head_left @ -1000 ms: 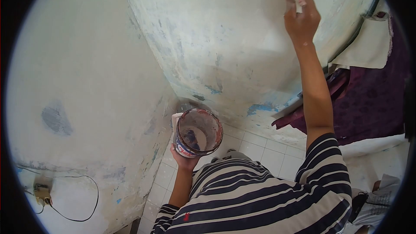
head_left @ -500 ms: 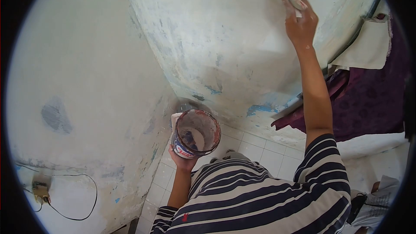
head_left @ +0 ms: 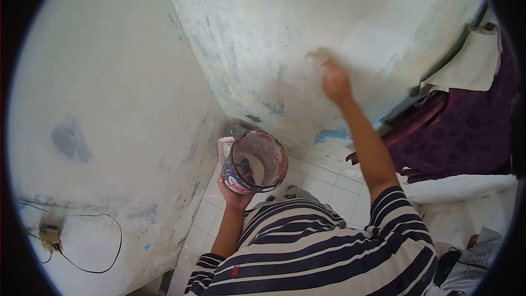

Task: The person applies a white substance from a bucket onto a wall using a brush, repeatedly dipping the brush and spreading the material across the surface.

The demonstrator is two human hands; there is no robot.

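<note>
My left hand (head_left: 235, 194) is closed on a paint bucket (head_left: 238, 178) with a blue and red label, supporting it from below at its near side. The bucket's mouth tilts toward me; its rim and inner wall are stained, and a pale greyish liquid lies at the bottom. A white piece (head_left: 224, 147) sticks out at its left side. My right hand (head_left: 334, 77) is up at the wall (head_left: 274, 27), fingers closed round a pale paintbrush (head_left: 316, 55). Its tip is right at the wall surface, and both hand and brush are smeared by motion.
Blue patches (head_left: 331, 134) show through the wall low down. Purple cloth (head_left: 455, 137) and a cream cloth (head_left: 471, 63) hang at right. A socket (head_left: 50, 235) with a looped cable sits on the left wall (head_left: 109, 104). White floor tiles (head_left: 320, 186) lie below. A grey cloth (head_left: 476, 263) shows at lower right.
My right hand has swept down and to the left across the wall with the paintbrush. The bucket in my left hand has shifted slightly right in view.
</note>
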